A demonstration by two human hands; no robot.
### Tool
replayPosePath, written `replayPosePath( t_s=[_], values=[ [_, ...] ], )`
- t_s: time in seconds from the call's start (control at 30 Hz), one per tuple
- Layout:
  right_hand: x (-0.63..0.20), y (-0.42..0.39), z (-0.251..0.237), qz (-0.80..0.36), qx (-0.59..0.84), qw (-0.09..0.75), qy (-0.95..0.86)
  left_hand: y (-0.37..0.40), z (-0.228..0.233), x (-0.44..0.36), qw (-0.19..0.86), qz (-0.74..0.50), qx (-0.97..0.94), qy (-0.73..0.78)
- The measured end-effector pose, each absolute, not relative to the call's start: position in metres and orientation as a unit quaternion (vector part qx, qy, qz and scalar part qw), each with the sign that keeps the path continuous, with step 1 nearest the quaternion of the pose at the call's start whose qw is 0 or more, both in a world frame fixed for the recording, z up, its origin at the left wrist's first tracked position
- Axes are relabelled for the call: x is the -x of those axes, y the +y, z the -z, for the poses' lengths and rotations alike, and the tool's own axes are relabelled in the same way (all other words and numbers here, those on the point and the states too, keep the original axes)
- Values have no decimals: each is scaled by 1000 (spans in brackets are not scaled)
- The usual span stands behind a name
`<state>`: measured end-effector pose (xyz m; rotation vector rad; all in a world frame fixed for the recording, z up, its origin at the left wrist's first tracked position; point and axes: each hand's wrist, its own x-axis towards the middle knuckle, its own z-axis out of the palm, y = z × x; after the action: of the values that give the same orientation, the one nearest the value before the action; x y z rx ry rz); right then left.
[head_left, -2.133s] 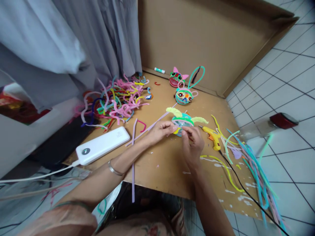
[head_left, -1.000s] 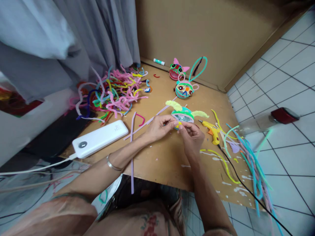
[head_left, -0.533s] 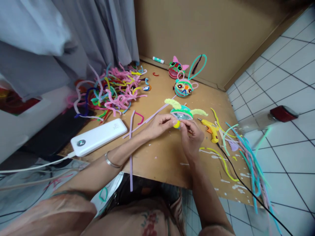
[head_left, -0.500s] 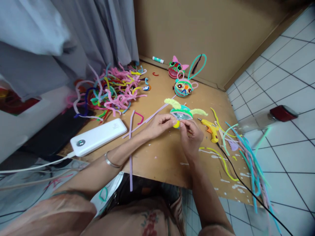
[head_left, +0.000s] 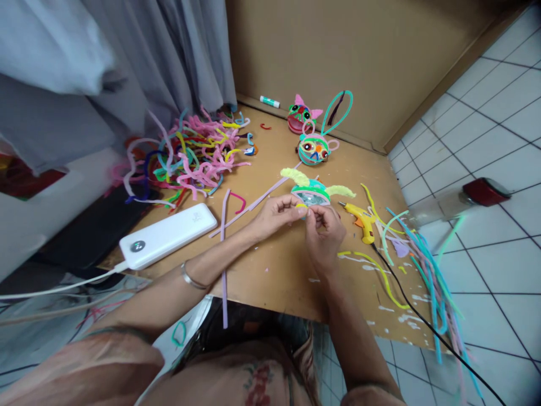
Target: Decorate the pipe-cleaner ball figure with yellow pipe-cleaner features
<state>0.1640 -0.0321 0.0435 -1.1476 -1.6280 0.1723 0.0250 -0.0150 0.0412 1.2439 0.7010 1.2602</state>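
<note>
My left hand (head_left: 276,217) and my right hand (head_left: 324,230) meet at the middle of the table, fingertips pinched close together. Between them shows a small yellow pipe cleaner piece (head_left: 301,206), mostly covered by the fingers. Just behind the fingertips sits a round green and teal craft figure (head_left: 311,190) with two fuzzy pale-yellow ears spreading sideways. Its lower part is hidden by my hands. To the right of my right hand lies a yellow hot glue gun (head_left: 364,223), its nozzle pointing towards the figure.
Two finished-looking animal figures, one teal (head_left: 313,149) and one red (head_left: 299,117), stand at the back near a glue stick (head_left: 269,102). Tangled pipe cleaners (head_left: 203,152) and a white power bank (head_left: 169,237) occupy the left. Straight pipe cleaners (head_left: 435,287) overhang the right edge, near the glue gun's cord.
The yellow piece, seen as a rounded shape below the fingertips before, now shows only as a thin strip between them. My right hand has shifted slightly left.
</note>
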Motion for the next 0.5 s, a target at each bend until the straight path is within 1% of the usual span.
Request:
replayPosePath(
  t_s=[0.27, 0.5],
  values=[
    [-167, -30, -45, -89, 510, 574, -634, -13, -40, -24, 604, -543, -495, 308],
    [-166, -31, -47, -49, 516, 610, -600, -12, -40, -23, 629, -544, -469, 298]
  ],
)
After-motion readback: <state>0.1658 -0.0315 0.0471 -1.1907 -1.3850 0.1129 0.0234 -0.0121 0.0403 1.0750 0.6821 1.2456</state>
